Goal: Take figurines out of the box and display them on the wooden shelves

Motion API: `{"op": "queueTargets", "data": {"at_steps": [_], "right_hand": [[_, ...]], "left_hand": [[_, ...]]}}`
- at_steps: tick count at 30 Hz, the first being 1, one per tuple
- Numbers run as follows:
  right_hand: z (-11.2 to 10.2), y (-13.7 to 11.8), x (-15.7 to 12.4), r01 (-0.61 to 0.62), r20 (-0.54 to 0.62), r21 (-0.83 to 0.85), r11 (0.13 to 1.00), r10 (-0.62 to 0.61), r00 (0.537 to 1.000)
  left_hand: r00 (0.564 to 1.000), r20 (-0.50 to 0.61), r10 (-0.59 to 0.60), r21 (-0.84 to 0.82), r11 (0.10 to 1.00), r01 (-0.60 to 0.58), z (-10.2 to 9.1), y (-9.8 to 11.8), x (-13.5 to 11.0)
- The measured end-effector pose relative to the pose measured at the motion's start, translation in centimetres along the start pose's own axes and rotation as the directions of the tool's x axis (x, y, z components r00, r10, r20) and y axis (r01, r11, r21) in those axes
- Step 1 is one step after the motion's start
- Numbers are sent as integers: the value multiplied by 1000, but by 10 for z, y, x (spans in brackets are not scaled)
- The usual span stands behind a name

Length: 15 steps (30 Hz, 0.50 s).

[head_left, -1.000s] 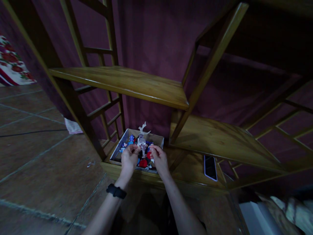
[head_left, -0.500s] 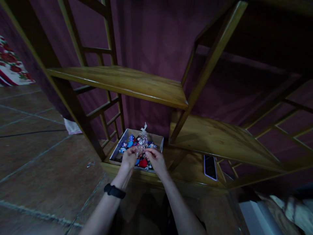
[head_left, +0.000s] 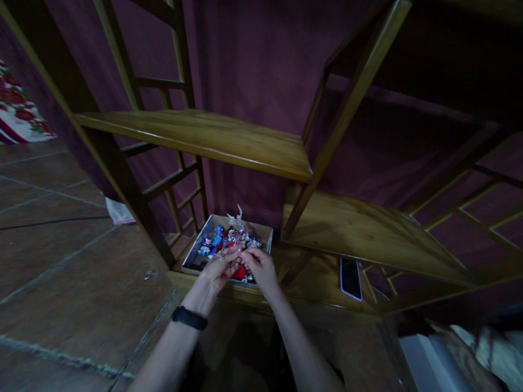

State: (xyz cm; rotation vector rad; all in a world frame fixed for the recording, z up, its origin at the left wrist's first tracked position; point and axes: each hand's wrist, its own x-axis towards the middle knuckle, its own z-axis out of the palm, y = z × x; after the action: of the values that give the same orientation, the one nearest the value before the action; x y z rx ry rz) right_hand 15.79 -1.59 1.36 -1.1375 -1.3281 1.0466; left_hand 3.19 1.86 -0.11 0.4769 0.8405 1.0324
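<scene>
My left hand (head_left: pixel 216 270) and my right hand (head_left: pixel 258 267) meet over an open cardboard box (head_left: pixel 261 233) on the bottom shelf. Both pinch a small clear plastic bag (head_left: pixel 236 235) with something inside, its twisted top sticking up. The box holds several small red and blue figures (head_left: pixel 213 240). A black band (head_left: pixel 188 318) sits on my left wrist.
A wooden shelf unit surrounds the box, with a left shelf board (head_left: pixel 196 136) above it and a lower right board (head_left: pixel 368 231). A phone (head_left: pixel 350 279) lies on the bottom shelf to the right. Tiled floor (head_left: pixel 53 256) spreads left. A maroon wall stands behind.
The two hands have drawn closer together on the clear bag, and the bag now sits lower and more bunched between the fingers.
</scene>
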Motion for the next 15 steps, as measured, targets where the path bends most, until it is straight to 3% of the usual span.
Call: {"op": "queueTargets", "data": {"at_steps": [6,12,15], "right_hand": [[1,-5,-2,-14,-6,-2,1000,14,1000],[-7,6,2,-31,-258,-26,999,23,966],[-9,11,6,-63,-245,24,998,67,967]], "left_hand": [[1000,23,-17,-34,999,18,0,-1,0],[999,-14,-36,-11,999,36,5,4,-5],[999,-29,-41,7,999,42,5,4,-7]]}}
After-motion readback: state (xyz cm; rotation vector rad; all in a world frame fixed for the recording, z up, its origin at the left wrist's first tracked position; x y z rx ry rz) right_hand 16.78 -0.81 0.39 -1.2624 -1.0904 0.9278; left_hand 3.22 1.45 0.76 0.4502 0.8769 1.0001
